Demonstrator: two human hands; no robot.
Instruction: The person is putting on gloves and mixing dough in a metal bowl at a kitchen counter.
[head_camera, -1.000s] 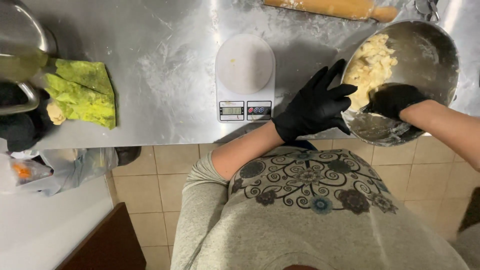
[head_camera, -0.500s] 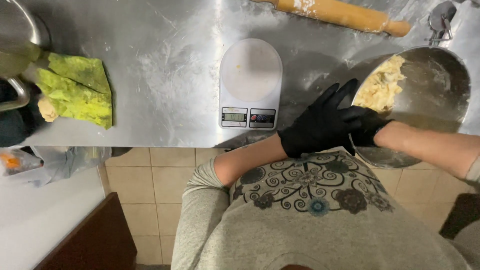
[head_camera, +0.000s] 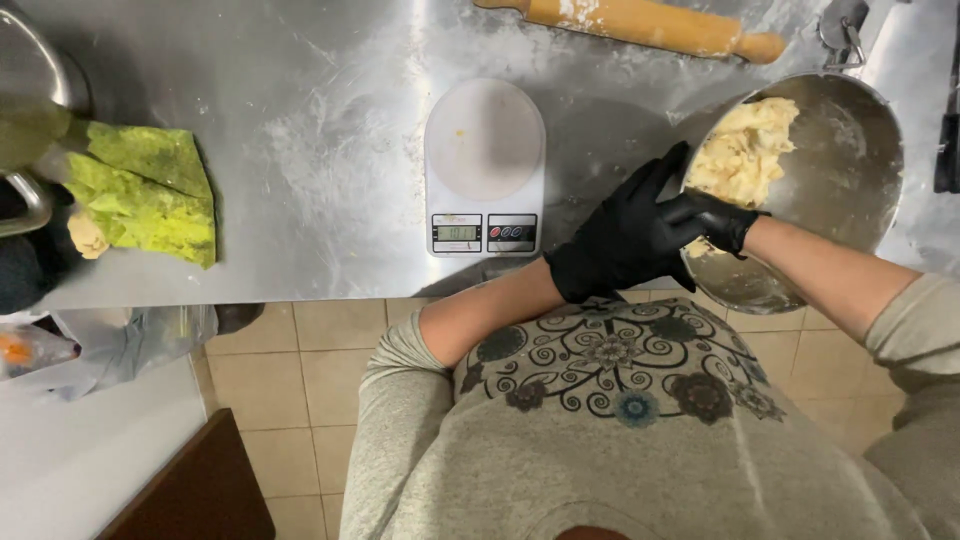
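The left hand (head_camera: 625, 240), fingers spread, braces the metal bowl (head_camera: 850, 170) right of the scale (head_camera: 485, 165), so the right hand (head_camera: 715, 222) pinches dough (head_camera: 745, 150) inside.

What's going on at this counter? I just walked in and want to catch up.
A person in black gloves is working at a floured steel counter. The left hand braces the rim of a tilted metal bowl while the right hand reaches into the pale dough inside. A kitchen scale, rolling pin and green cloth lie nearby.
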